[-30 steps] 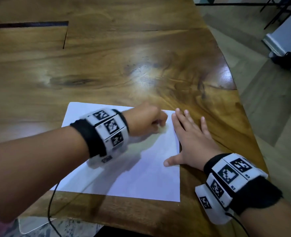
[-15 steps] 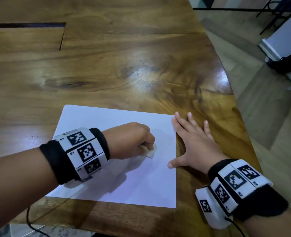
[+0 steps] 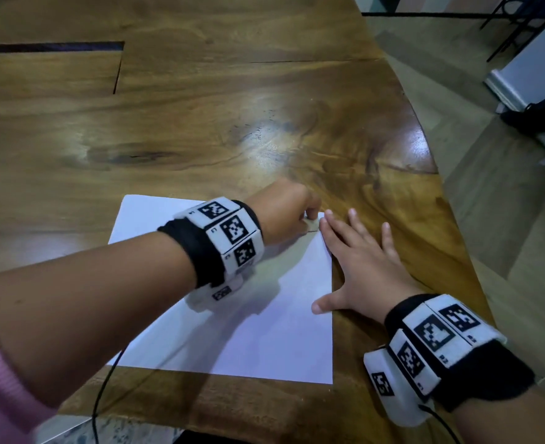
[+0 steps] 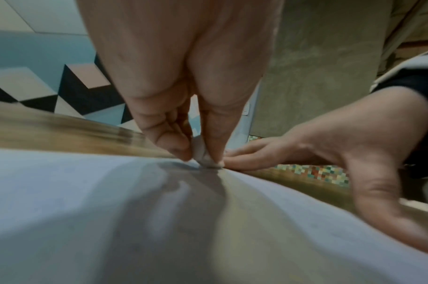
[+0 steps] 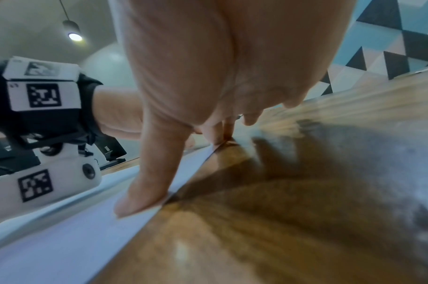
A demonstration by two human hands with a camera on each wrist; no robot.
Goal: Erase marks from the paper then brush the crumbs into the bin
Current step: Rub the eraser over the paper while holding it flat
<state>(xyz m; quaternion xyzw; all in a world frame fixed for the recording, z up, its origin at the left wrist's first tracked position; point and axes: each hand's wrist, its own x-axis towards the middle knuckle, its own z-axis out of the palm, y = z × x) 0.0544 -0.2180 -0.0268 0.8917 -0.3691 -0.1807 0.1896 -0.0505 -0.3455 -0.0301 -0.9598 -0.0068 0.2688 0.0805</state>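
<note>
A white sheet of paper (image 3: 264, 331) lies on the wooden table (image 3: 200, 123) near its front edge. My left hand (image 3: 284, 213) pinches a small white eraser (image 4: 203, 155) between thumb and fingers and presses it onto the paper's far right corner. A short dark mark (image 3: 311, 231) shows just under that hand. My right hand (image 3: 361, 267) lies flat with spread fingers across the paper's right edge, its thumb (image 5: 137, 199) and forefinger on the sheet, the other fingers on the wood. No bin is in view.
The table's curved right edge (image 3: 450, 219) drops to a tiled floor. A black cable (image 3: 100, 408) hangs over the near table edge by my left forearm. A dark slot (image 3: 50, 46) runs across the far left of the tabletop.
My left hand has slid the eraser from the middle of the sheet back up to the far right corner. The right hand has stayed flat on the paper's edge.
</note>
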